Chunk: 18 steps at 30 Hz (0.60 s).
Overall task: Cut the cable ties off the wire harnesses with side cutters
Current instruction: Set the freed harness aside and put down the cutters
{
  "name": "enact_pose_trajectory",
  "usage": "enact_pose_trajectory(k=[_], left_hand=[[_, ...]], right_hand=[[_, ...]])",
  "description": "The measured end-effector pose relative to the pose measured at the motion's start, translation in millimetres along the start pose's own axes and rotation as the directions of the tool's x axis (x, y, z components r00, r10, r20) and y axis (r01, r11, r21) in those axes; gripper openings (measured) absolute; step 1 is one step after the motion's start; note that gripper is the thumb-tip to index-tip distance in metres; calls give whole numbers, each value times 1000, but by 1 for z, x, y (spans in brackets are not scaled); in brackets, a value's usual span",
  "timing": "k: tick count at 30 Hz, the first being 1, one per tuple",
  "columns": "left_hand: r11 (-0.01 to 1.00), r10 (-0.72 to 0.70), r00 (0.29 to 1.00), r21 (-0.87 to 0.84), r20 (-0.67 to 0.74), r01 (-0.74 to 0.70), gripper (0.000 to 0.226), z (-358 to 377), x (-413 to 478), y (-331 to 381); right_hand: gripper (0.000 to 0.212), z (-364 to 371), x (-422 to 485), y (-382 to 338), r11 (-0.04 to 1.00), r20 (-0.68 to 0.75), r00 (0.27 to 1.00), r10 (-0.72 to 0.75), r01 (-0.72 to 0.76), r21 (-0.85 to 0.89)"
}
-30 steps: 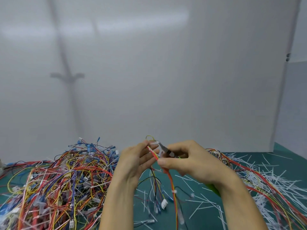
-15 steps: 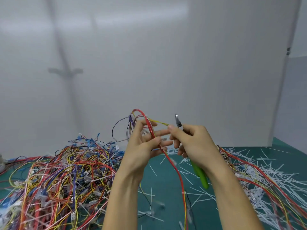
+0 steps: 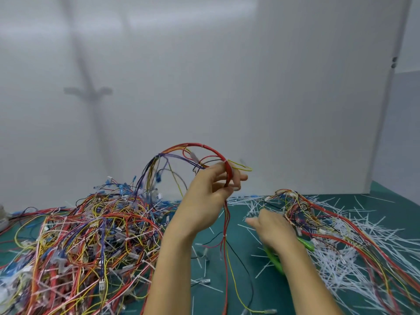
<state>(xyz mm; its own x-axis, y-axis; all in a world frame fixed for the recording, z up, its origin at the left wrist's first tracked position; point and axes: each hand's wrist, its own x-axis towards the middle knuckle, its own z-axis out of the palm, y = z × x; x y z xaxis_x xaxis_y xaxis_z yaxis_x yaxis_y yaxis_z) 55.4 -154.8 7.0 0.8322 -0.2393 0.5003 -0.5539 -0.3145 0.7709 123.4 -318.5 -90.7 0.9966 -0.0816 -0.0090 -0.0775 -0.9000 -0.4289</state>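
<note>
My left hand point(image 3: 211, 192) is raised above the mat and grips a wire harness point(image 3: 204, 148). Its red bundle arcs up and over my fingers, then hangs down to the mat. A white cable tie point(image 3: 226, 160) wraps the bundle just above my fingers, and another cable tie point(image 3: 225, 236) sits lower on the hanging part. My right hand point(image 3: 272, 230) is low over the mat to the right, apart from the harness, back up. It holds the green-handled side cutters point(image 3: 275, 261). Their jaws are hidden under the hand.
A big tangle of coloured harnesses point(image 3: 91, 235) covers the left of the green mat point(image 3: 241, 289). A smaller harness heap point(image 3: 295, 208) and many cut white ties point(image 3: 345, 253) lie on the right. A white panel point(image 3: 250, 98) stands close behind.
My left hand has lifted the harness higher, so it now arcs above the fingers. My right hand has dropped away from it with the cutters, down and right toward the mat.
</note>
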Motion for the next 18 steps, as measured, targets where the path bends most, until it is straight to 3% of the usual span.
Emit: enact_pose_trajectory(k=[9, 12, 14, 16, 18], left_hand=[[990, -98, 986, 118, 133, 82, 42, -5, 1, -8], [982, -145, 974, 146, 176, 120, 39, -5, 0, -12], [978, -172, 964, 155, 204, 141, 37, -3, 1, -13], [977, -193, 957, 133, 215, 167, 39, -1, 1, -13], [975, -215, 951, 105, 224, 196, 40, 1, 0, -12]], right_hand=[[43, 41, 7, 3, 1000, -8, 1000, -11, 11, -1], [33, 25, 1, -7, 999, -79, 996, -30, 31, 12], [29, 1, -6, -17, 984, -200, 977, -75, 105, 142], [32, -32, -16, -30, 875, -386, 911, -144, 300, 381], [25, -66, -36, -44, 601, -514, 826, -233, 538, 592]])
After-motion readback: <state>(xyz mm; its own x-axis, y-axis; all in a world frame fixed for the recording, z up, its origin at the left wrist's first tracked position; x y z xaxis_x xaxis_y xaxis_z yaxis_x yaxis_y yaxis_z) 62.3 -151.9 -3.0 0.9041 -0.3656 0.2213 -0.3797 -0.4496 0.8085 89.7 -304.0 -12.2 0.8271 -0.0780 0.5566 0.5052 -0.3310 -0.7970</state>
